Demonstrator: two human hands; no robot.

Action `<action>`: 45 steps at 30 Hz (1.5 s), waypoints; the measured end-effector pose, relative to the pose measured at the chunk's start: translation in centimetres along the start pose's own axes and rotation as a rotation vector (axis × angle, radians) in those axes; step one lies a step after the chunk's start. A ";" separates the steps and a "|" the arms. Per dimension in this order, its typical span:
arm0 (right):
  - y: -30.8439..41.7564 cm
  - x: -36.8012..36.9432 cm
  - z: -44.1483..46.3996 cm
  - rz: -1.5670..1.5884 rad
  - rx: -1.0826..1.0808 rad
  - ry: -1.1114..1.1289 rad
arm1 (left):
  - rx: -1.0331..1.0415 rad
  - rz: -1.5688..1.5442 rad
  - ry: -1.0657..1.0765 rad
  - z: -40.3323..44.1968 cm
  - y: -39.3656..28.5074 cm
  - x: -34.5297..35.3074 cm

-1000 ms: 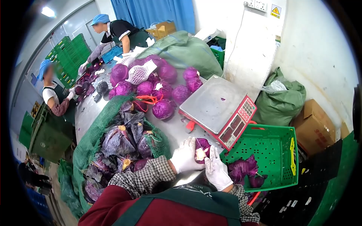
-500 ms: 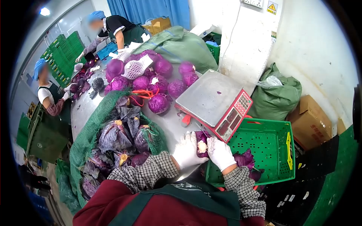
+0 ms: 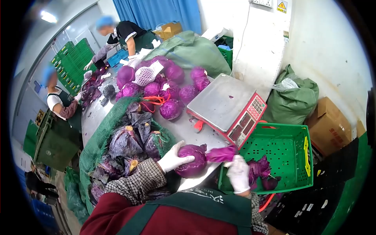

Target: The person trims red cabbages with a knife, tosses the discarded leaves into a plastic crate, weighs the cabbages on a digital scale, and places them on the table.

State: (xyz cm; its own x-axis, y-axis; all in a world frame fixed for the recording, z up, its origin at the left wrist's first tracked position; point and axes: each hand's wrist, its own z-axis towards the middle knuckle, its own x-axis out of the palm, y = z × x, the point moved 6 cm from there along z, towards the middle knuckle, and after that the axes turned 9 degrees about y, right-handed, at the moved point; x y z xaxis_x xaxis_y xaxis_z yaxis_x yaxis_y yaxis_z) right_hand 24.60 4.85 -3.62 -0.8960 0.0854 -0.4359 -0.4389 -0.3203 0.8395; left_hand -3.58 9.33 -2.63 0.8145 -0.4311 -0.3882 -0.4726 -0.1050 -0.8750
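In its white glove, my left hand (image 3: pixel 175 157) grips a red cabbage (image 3: pixel 192 162) from its left side, thumb over the top, above the near edge of the metal table. A loose purple cabbage leaf (image 3: pixel 222 154) stretches from the cabbage's right side toward my gloved right hand (image 3: pixel 239 175). The fingers of that hand are closed on the leaf's right end, partly hidden by blur. Beside my left arm, a green mesh sack (image 3: pixel 102 131) lies open around several dark-leaved cabbages (image 3: pixel 125 141). Torn leaves (image 3: pixel 259 168) rest inside the green crate (image 3: pixel 288 156) to the right.
A red-framed scale (image 3: pixel 221 102) stands ahead on the metal table (image 3: pixel 183 131). Behind it are several trimmed cabbages (image 3: pixel 171 109), one in white foam net (image 3: pixel 145 75). Two co-workers (image 3: pixel 131 33) stand across the table and at left. A carton (image 3: pixel 329 125) and green sack (image 3: pixel 295 98) sit right.
The cabbage has turned, so its pale stem end no longer shows. My right hand has moved right and down, drawing a leaf outward; my left hand has shifted slightly left.
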 end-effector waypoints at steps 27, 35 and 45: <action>8.6 3.6 2.2 -0.030 -0.186 0.327 | -0.324 0.112 0.165 4.2 -5.0 -1.0; -5.1 -7.9 -4.8 -0.032 0.301 -0.064 | -0.295 -0.199 0.244 5.1 -1.9 -1.5; 0.0 7.5 2.6 0.460 0.110 0.294 | -0.035 0.041 0.408 3.4 -2.3 -1.3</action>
State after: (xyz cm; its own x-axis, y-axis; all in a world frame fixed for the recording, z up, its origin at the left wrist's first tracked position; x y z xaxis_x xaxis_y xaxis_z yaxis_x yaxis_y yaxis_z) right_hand 17.69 7.90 -6.03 -0.9470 -0.3121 -0.0757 -0.0259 -0.1607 0.9867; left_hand -2.40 13.20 -1.15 0.5979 -0.7547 -0.2700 -0.5192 -0.1080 -0.8478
